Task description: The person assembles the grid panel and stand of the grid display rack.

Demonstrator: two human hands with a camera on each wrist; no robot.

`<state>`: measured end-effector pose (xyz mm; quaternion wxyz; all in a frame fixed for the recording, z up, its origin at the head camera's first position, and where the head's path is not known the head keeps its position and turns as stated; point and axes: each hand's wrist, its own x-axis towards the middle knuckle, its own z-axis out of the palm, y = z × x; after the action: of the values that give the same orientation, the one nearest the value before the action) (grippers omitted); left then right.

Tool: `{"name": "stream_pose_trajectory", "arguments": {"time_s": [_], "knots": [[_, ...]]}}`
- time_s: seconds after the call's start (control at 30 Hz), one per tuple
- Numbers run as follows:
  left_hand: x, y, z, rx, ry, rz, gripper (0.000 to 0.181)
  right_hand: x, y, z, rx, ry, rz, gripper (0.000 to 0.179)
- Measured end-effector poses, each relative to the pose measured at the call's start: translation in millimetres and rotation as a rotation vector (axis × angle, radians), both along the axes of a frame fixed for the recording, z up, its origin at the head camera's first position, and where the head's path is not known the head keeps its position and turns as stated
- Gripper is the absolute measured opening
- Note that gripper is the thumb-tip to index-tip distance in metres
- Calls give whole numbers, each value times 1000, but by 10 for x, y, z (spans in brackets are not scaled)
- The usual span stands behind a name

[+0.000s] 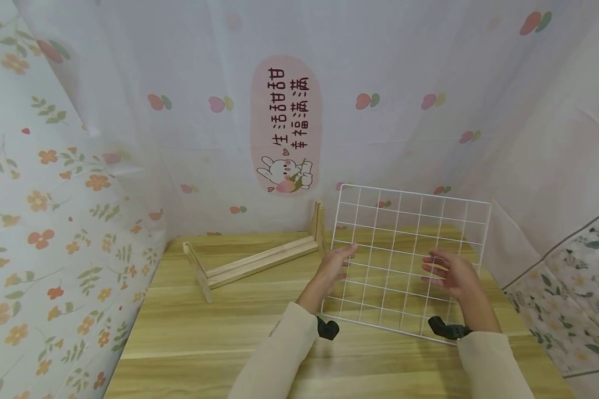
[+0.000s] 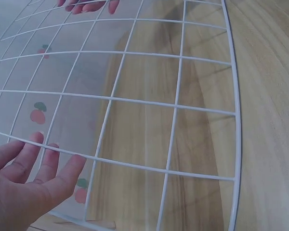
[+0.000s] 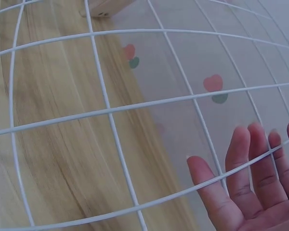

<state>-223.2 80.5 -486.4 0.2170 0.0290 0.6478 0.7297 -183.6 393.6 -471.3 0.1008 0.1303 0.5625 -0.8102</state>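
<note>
A white wire grid panel (image 1: 404, 260) stands tilted up over the table, its lower edge close to the tabletop. My left hand (image 1: 331, 270) is at the panel's left side. In the left wrist view, its loosely bent fingers (image 2: 48, 161) are spread, and a wire crosses in front of the fingertips. On the right side, my right hand (image 1: 453, 275) supports the panel with fingers apart. The right wrist view shows those fingers (image 3: 238, 161) rather straight, with a wire running across them. Parts of the side edges are hidden by the hands.
A wooden rack (image 1: 262, 263) with two upright ends and slats between them stands left of the panel on the wood-grain table (image 1: 204, 349). A white printed curtain (image 1: 189, 66) hangs behind, with flowered cloth (image 1: 40, 233) on the left. Black wrist mounts (image 1: 328, 328) sit below the hands.
</note>
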Motion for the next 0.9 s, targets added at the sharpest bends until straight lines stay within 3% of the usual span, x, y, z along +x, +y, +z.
{"name": "stream_pose_trajectory", "arguments": {"time_s": [0.2, 0.37, 0.9], "knots": [[17, -16, 19, 14, 30, -12, 65, 23, -28, 13, 47, 54, 4, 15], [37, -48, 50, 38, 66, -11, 65, 32, -69, 43, 25, 104, -9, 15], [21, -103, 130, 97, 168, 56, 52, -2, -164, 135, -32, 250, -68, 17]]}}
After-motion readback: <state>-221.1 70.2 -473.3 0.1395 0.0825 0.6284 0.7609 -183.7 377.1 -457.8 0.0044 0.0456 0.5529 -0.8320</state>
